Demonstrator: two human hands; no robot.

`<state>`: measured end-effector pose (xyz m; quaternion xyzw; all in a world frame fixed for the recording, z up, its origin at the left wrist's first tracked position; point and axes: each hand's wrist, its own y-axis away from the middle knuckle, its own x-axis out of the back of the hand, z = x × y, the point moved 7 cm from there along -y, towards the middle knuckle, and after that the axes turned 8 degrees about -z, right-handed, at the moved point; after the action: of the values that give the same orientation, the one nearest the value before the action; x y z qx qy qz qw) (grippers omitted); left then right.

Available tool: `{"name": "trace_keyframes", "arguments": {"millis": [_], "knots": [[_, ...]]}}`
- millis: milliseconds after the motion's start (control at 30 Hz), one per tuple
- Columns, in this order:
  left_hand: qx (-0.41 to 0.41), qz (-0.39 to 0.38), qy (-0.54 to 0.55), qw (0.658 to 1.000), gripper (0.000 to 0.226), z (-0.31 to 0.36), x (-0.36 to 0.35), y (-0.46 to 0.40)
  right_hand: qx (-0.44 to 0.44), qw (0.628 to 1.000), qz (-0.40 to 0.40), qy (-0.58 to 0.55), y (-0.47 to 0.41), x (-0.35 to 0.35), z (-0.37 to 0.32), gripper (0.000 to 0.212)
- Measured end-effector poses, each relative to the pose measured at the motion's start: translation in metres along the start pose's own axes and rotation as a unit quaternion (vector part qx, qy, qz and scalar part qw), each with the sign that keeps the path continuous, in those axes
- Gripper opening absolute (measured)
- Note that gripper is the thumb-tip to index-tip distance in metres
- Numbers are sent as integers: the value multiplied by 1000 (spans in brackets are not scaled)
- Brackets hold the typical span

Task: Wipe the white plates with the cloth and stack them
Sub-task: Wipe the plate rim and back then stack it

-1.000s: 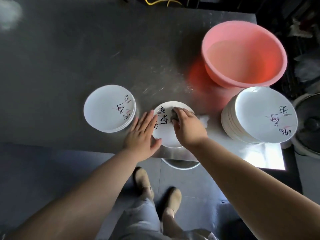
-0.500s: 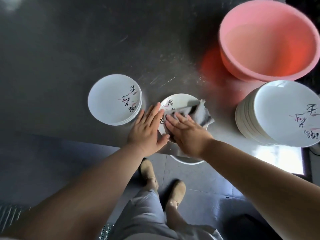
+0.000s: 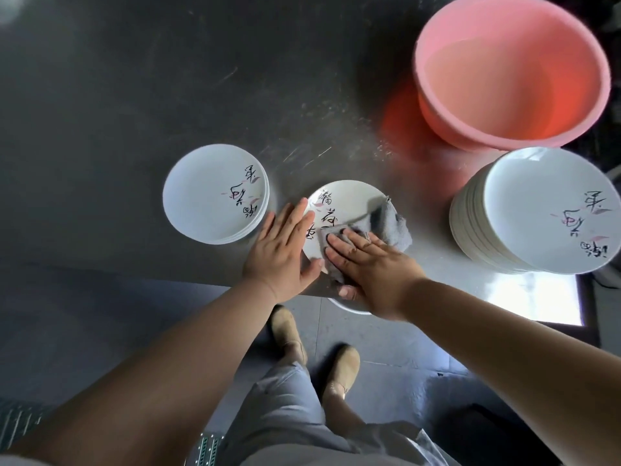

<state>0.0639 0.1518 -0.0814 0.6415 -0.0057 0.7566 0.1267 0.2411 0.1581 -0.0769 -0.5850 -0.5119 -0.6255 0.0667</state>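
Wiping is under way: flat right hand (image 3: pixel 376 267) presses grey cloth (image 3: pixel 386 223) onto middle white plate (image 3: pixel 346 203), open left hand (image 3: pixel 280 250) steadying; short left stack (image 3: pixel 208 196) looks done, tall right stack (image 3: pixel 537 213) remains.

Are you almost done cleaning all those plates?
Not nearly. The short stack on the left looks like the finished plates. Right now the right hand presses the cloth on the middle plate while the left hand steadies its rim. The tall stack on the right probably still waits.
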Motion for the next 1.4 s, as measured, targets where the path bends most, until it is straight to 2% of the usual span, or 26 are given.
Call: {"name": "trace_keyframes", "arguments": {"millis": [167, 233, 333, 400, 567, 633, 733, 800, 933, 1000, 1133, 1200, 1333, 1400], "knots": [[0, -3, 5, 1000, 86, -1, 1, 1, -139, 989, 38, -17, -26, 34, 31, 93], [-2, -4, 2, 1000, 86, -1, 1, 0, -116, 993, 20, -7, -20, 27, 19, 98], [-3, -6, 1, 1000, 87, 0, 0, 0, -32, 999, -14, 30, 10, -2, -6, 103], [-1, -9, -1, 1000, 87, 0, -1, -1, -21, 999, -22, 28, 13, -6, -1, 102], [-2, 3, 1, 1000, 87, -1, -1, 0, -140, 990, 19, 0, -15, 25, 30, 99], [-5, 7, 1, 1000, 87, -1, -2, -1, -127, 992, 18, -12, -10, 20, 21, 100], [-6, 4, -5, 1000, 87, -3, -5, -1, -47, 999, 9, 8, 19, -4, -7, 102], [-5, 4, -6, 1000, 87, -3, -5, -1, -35, 999, 9, 14, 25, -6, -3, 100], [-3, 10, -4, 1000, 88, -3, -5, -1, -151, 988, 35, 7, 2, 22, 35, 98], [-5, 14, -5, 1000, 89, -3, -4, -1, -182, 983, 35, -6, -1, 24, 38, 101], [-7, 24, 3, 1000, 88, -3, -4, -1, -124, 992, 9, -5, 31, -8, -5, 110], [-4, 27, 0, 1000, 88, -3, -4, -1, -115, 993, -5, -11, 34, -10, -3, 110], [0, 29, 4, 1000, 88, -4, -4, -1, -182, 982, 39, -28, 17, 17, 31, 103], [0, 26, 2, 1000, 88, -5, -4, -2, -174, 983, 42, -41, 24, 16, 25, 101]]}}
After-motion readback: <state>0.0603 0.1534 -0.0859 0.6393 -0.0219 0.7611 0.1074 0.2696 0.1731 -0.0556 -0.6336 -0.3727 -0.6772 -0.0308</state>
